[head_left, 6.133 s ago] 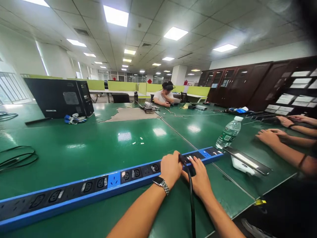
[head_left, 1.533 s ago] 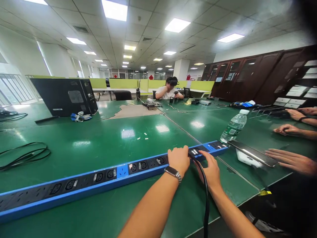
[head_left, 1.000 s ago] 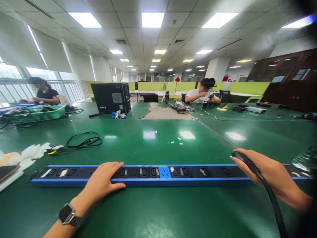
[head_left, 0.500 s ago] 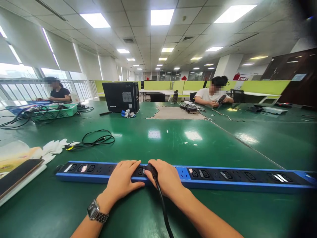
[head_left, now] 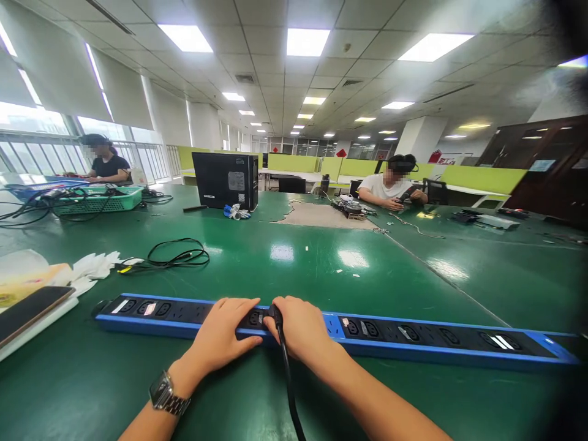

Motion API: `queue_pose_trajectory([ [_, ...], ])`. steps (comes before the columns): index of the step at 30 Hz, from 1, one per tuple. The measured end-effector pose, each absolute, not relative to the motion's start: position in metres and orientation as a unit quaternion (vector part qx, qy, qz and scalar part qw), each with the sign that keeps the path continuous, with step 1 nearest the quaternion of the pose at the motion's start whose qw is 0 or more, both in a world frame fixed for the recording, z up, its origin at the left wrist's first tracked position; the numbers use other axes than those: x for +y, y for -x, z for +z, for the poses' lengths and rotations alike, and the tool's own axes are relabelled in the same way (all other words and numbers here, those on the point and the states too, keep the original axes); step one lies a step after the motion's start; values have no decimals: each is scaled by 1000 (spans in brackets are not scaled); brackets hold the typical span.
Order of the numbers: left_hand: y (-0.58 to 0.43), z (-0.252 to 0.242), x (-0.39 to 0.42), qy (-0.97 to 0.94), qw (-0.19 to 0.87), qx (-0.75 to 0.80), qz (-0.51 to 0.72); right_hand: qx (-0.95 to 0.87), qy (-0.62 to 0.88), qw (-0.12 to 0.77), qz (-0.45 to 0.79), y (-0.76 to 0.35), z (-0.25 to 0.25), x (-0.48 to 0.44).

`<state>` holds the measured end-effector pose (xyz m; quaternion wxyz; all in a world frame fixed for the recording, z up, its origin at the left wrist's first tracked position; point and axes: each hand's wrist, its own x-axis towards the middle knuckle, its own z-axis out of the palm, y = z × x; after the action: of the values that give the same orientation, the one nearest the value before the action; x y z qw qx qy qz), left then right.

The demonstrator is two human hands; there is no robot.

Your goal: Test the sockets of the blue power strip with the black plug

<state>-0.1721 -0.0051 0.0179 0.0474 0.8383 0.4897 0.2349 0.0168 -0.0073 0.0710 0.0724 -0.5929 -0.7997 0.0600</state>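
Note:
A long blue and black power strip point(head_left: 390, 335) lies across the green table in front of me. My left hand point(head_left: 227, 334), with a watch point(head_left: 169, 392) on its wrist, grips the strip left of its middle, thumb on the near side and fingers over the far edge. Just to the right, my right hand point(head_left: 301, 327) is closed around a black plug point(head_left: 275, 315) at the strip's socket face. How deep the plug sits in a socket is hidden by my fingers. Its black cord point(head_left: 290, 392) runs down toward me.
Coiled black cable point(head_left: 184, 254), a phone point(head_left: 34, 312) and crumpled tissues point(head_left: 94, 266) lie to the left. Farther back are a green basket point(head_left: 98, 202) of cables, a black computer case point(head_left: 225, 180) and circuit parts point(head_left: 351, 207). Two people sit across the table.
The view has tilted and shifted slightly, so the strip's right end appears lower. Both hands keep their holds on the strip and the plug.

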Motion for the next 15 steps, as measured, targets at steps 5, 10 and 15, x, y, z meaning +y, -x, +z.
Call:
queue_pose_trajectory([
  [5,172,15,-6,-834,41,495,242,-792,590,82,129,-33,70,8],
  [10,173,13,-3,-829,41,499,248,-803,568,92,158,-36,68,15],
  [15,176,12,-6,-831,55,488,260,-819,564,61,84,-25,64,8],
])
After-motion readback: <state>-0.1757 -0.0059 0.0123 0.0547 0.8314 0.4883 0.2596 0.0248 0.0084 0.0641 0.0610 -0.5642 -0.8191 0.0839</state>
